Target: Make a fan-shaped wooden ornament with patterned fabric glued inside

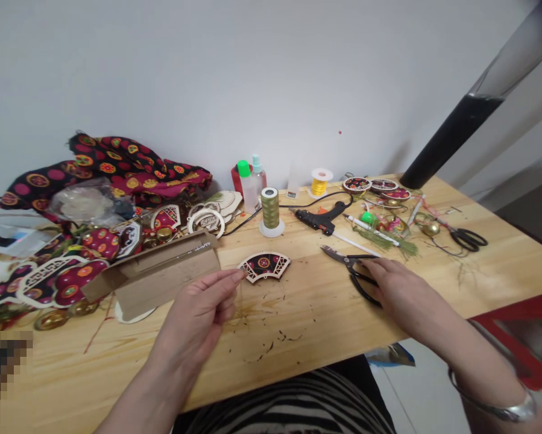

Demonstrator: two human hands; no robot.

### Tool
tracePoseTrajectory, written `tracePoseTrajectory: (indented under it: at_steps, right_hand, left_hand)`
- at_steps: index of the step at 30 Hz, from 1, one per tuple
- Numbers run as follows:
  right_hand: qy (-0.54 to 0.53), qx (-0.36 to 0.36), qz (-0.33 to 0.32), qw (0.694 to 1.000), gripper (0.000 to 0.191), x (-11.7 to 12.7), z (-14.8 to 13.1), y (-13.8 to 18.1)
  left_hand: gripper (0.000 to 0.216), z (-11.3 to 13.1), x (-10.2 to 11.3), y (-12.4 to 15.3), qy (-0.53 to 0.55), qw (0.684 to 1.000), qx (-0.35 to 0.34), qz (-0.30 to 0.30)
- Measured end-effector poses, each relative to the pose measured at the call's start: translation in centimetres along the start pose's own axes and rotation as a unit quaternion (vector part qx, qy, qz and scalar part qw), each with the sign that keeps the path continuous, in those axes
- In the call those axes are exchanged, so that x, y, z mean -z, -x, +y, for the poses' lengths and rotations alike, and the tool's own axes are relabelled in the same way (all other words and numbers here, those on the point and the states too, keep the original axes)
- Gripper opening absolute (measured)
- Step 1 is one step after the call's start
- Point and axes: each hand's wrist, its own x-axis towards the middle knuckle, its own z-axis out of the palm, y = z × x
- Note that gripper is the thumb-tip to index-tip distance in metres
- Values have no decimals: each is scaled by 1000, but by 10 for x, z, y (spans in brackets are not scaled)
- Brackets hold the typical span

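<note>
My left hand [202, 307] is closed, thumb and fingertips pinching the left corner of a small fan-shaped ornament [264, 265]. The ornament has a pale cut-out wooden frame and dark patterned fabric with a round flower in the middle. To its right, my right hand [404, 295] lies over the handles of black-handled scissors [359, 274], fingers curled round the upper handle. The short blades point away to the left and rest on or just over the table. Part of the handles is hidden under the fingers. Dark scraps of thread lie on the wood between my hands.
A cardboard box [166, 268] and patterned ornaments [78, 280] crowd the left, below bunched fabric [130, 160]. Behind stand a green thread spool [271, 211], bottles [248, 187] and a yellow spool [320, 184]. A glue gun [320, 220] and other scissors [467, 238] lie right.
</note>
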Motion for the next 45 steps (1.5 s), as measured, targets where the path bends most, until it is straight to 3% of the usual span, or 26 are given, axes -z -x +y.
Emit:
tracePoseTrajectory:
  at_steps: [7, 9, 12, 16, 19, 22, 27, 34, 45]
  right_hand:
    - [-3, -36, -20, 999, 20, 0, -1, -7]
    - [-31, -64, -28, 997, 21, 6, -1, -7]
    - [-135, -89, 9, 987, 25, 19, -7, -2]
    - [-379, -32, 19, 925, 25, 44, -37, 8]
    - [-476, 38, -59, 877, 33, 61, -66, 11]
    - [-491, 62, -149, 856, 28, 68, -90, 8]
    - [-439, 64, -210, 871, 31, 61, -109, -1]
    - [-371, 39, -161, 914, 41, 53, -117, -11]
    - [-344, 51, -121, 930, 48, 53, -120, -19]
  left_hand:
    - [35, 1, -2, 1, -3, 1000, -4, 17]
    - [35, 0, -1, 2, -2, 1000, -5, 18]
    - [35, 0, -2, 3, 0, 1000, -5, 17]
    - [33, -1, -6, 3, 1, 1000, -2, 10]
    - [33, -1, -8, 4, 8, 1000, 0, 5]
    - [35, 0, -6, 6, 14, 1000, 0, 11]
    - [33, 2, -4, 10, 26, 999, -22, 26]
    - [32, 4, -11, 13, 23, 999, -20, 21]
    - [33, 9, -17, 20, 5, 1000, -12, 11]
